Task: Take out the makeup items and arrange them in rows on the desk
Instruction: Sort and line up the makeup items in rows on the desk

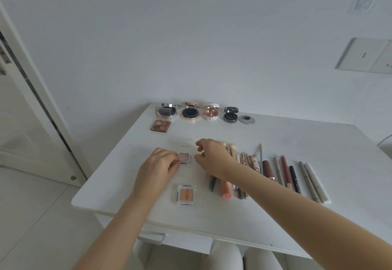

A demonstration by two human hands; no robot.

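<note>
A person's left hand (162,163) pinches a small pink eyeshadow pan (184,157) on the white desk (275,138), while the right hand (212,156) hovers beside it, fingers loosely curled, apparently holding nothing.

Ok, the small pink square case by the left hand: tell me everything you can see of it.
The pink case is a small square with a clear plastic-looking rim and a glittery pink centre. It lies flat on the white desk, behind a similar orange case. The left hand holds its left edge with its fingers; the right hand hovers just right of it, not touching.
</note>
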